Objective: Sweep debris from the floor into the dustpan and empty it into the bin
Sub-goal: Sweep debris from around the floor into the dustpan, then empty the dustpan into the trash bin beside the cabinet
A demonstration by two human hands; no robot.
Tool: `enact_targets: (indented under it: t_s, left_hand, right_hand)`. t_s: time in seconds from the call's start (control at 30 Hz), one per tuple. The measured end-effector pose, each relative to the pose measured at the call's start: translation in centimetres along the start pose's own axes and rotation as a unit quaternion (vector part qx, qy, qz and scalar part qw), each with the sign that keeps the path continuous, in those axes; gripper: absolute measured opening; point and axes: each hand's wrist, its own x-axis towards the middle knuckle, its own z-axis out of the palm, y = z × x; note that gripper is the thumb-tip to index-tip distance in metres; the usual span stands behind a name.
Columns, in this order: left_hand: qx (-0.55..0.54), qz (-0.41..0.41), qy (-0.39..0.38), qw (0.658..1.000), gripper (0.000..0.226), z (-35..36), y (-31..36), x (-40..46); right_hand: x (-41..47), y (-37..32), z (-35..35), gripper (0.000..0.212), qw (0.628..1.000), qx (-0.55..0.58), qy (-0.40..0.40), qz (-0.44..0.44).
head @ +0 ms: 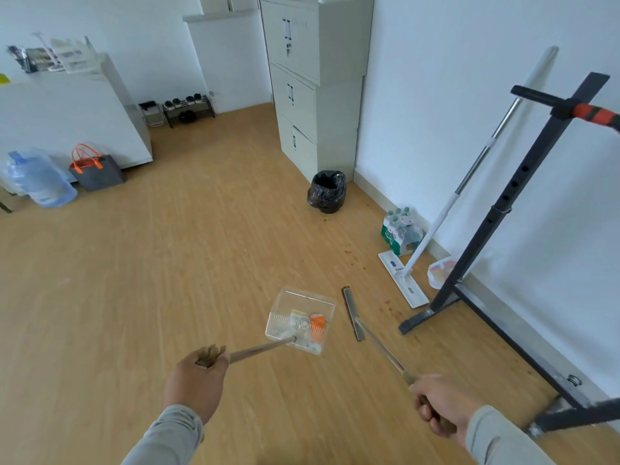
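Now you are between sweeping and emptying: your left hand [196, 380] grips the dustpan [301, 319] handle, litter already inside, and your right hand [436, 406] wraps the broom [353, 313]. Next, carry the pan level to the far bin [327, 191]. Crumbs [350, 255] dot the floor [167, 263]; mop [404, 280] and rack [486, 229] crowd the right.

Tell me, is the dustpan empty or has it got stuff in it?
Not empty: the clear dustpan holds orange and white scraps.
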Motion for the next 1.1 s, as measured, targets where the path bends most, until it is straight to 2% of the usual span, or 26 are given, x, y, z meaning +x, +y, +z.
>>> enact_targets:
  t_s: [0.23,0.43,0.7,0.9,1.1]
  left_hand:
    - [-0.021,-0.013,0.01,1.0,0.018,-1.1,2.6,8.5]
    - [-0.03,0.017,-0.038,0.999,0.03,-3.0,4.2,18.4]
    - [-0.008,0.058,-0.054,0.997,0.02,-5.8,8.3,30.1]
    - [0.003,0.091,-0.058,0.994,0.017,-4.5,13.6,38.1]
    - [0.03,0.134,-0.069,0.988,0.014,-0.3,22.9,47.2]
  right_hand:
    - [1.4,-7.6,4.3,0.009,1.0,0.008,0.024,0.004]
    - [2.9,-14.4,10.1,0.016,0.999,0.017,0.049,0.016]
    - [3.7,-23.5,16.1,0.01,0.996,0.055,0.066,0.021]
    - [7.3,-29.8,17.1,0.01,0.994,0.071,0.082,0.003]
    - [14.4,-37.5,14.6,0.02,0.993,0.091,0.075,0.023]
